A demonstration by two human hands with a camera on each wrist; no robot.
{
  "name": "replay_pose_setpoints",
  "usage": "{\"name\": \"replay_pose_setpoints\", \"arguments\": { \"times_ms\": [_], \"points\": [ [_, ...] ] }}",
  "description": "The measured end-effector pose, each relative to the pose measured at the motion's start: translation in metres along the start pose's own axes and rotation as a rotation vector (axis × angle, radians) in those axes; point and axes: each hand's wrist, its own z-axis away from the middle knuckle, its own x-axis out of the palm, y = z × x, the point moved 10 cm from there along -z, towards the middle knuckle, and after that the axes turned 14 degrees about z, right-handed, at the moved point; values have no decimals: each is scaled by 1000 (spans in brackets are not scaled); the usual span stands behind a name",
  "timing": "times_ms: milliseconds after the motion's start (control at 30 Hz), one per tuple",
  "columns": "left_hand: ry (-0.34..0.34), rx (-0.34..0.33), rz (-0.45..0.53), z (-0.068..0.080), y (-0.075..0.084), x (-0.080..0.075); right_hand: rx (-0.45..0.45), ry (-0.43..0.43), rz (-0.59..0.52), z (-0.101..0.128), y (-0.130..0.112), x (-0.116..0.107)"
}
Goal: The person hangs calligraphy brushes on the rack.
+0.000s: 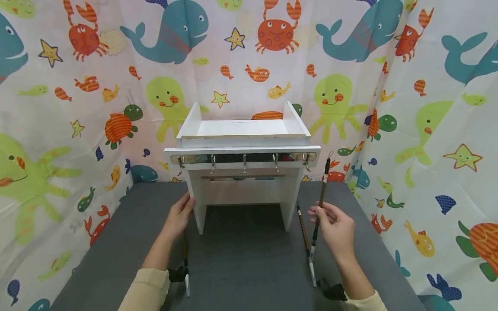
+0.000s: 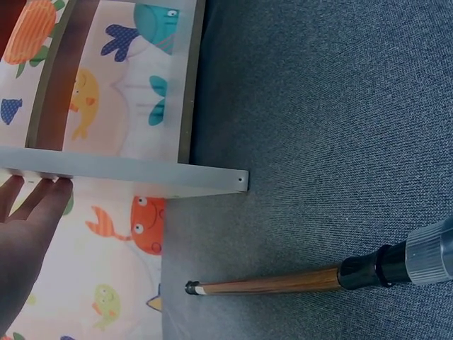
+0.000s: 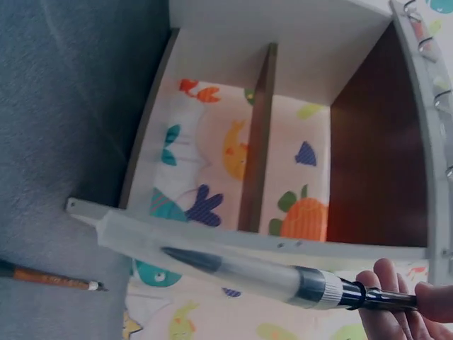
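A white wooden rack point(image 1: 244, 142) with a row of metal hooks point(image 1: 212, 164) stands on the grey tabletop. My left hand point(image 1: 180, 214) touches the outer side of its left side panel point(image 2: 141, 170), fingers fairly straight against it in the left wrist view. To the right of the rack, my right hand point(image 1: 335, 226) pinches the dark handle of a calligraphy brush point(image 1: 324, 185) between thumb and fingers. The brush is held upright, hanging loop at the top. A clear plastic cap point(image 3: 262, 276) covers its dark bristle tip in the right wrist view.
One capped brush point(image 1: 185, 252) lies left of the rack, below my left hand. Another brush point(image 1: 301, 226) lies to the right, beside the held one. A curtain point(image 1: 241, 65) printed with sea animals hangs behind and along both sides of the table.
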Motion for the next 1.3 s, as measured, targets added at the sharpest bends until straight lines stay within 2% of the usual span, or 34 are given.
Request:
{"name": "replay_pose_setpoints", "arguments": {
  "times_ms": [167, 300, 533, 767, 833, 1000, 1300],
  "points": [
    [-2, 7, 16, 0, 1, 0, -54, 11, -6, 4, -15, -2],
    [1, 5, 8, 1, 2, 0, -61, 0, -7, 9, -20, 1],
    [17, 11, -37, 0, 0, 2, -97, -12, -40, 13, -29, 3],
    [7, -38, -37, 12, 32, 15, -124, -48, -57, 19, -39, 9],
    [4, -35, -43, 12, 34, 15, -119, -62, -56, 20, -43, 12],
    [3, -18, -34, 10, 31, 14, -115, -100, -94, 21, -49, 19],
    [21, 23, -38, 0, 1, 1, -166, -156, -143, 29, -48, 36]
  ]
}}
